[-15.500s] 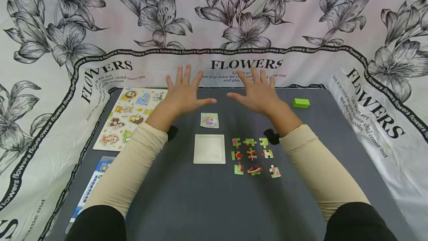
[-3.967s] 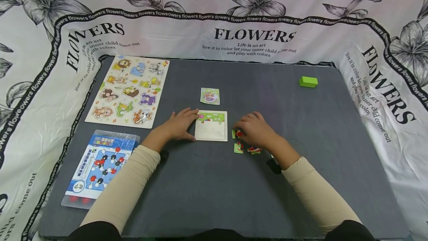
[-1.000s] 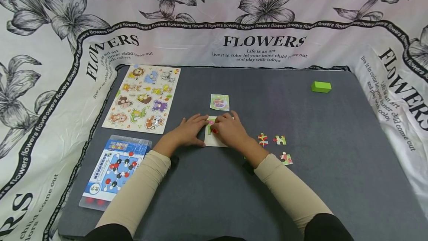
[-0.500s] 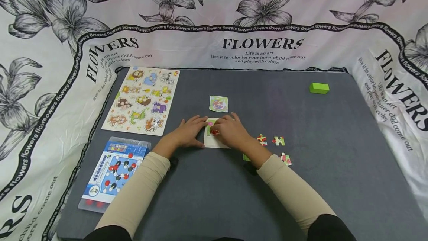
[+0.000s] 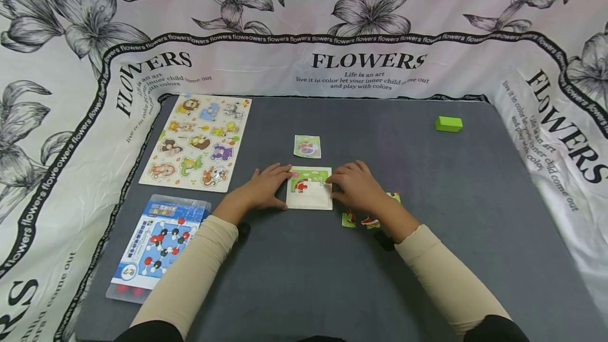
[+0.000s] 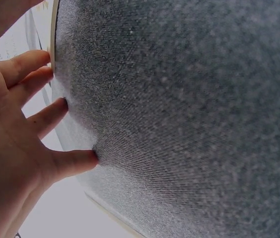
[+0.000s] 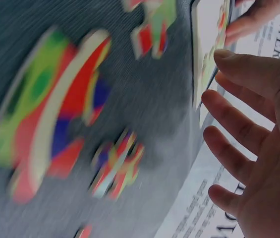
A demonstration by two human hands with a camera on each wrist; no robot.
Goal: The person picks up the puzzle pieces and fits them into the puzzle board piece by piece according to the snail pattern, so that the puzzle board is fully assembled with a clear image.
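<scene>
A square white puzzle tray (image 5: pixel 309 203) lies mid-table. Green jigsaw pieces (image 5: pixel 311 174) fill its top row, and a piece with red (image 5: pixel 300 186) sits below them at the left. My left hand (image 5: pixel 261 190) rests at the tray's left side, its fingers (image 6: pixel 35 79) spread and touching the edge. At the right edge is my right hand (image 5: pixel 357 188), fingers loosely extended; in the right wrist view nothing shows between thumb and fingers. Loose puzzle pieces lie under and beside the right forearm, including a green-and-red one (image 5: pixel 349 219) and a red-and-white one (image 5: pixel 370 222); the arm hides others.
A small picture card (image 5: pixel 307 146) lies just beyond the tray. To the left are an animal sticker board (image 5: pixel 197 144) and a blue-and-white boxed molecule set (image 5: pixel 157 247). A green block (image 5: pixel 448 124) stands at the far right. Flower-printed cloth hangs behind the grey table (image 5: pixel 294 289).
Over about fifteen seconds, the bare tray has gained a green top row and a red piece below it. In the last half second my right hand has moved off the tray to its right edge.
</scene>
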